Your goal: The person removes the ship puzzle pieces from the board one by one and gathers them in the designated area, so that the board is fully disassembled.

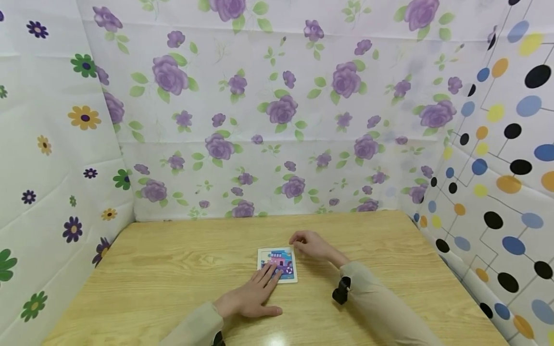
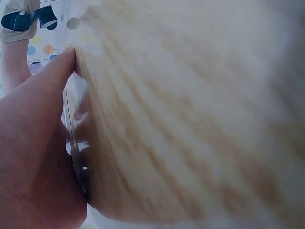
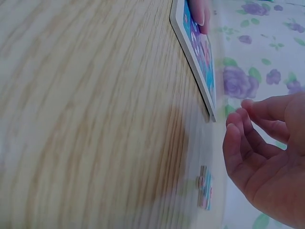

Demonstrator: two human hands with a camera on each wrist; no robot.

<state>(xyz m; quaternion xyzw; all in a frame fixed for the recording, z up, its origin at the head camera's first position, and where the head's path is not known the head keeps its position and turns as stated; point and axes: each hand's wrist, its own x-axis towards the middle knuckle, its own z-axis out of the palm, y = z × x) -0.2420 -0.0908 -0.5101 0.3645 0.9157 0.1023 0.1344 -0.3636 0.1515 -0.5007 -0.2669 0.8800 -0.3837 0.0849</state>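
Observation:
A small square jigsaw puzzle (image 1: 289,277) in a white frame lies on the table, its picture a pink and purple ship on blue. My left hand (image 1: 255,293) rests on its lower left part with the fingers straight and spread, covering some of the picture. Just past the puzzle's upper right corner, my right hand (image 1: 312,244) hovers with loosely bent fingers. In the right wrist view, nothing shows between the thumb and fingertips of that hand (image 3: 267,148). Below it, a few small flat pieces (image 3: 205,188) with coloured faces lie on the tabletop.
The light wood table (image 1: 173,278) reaches back to a cloth wall (image 1: 259,120) with purple roses. Flower-print cloth (image 1: 52,158) stands at the left, dotted cloth (image 1: 497,192) at the right. A black wrist camera (image 1: 342,290) is strapped at the right sleeve.

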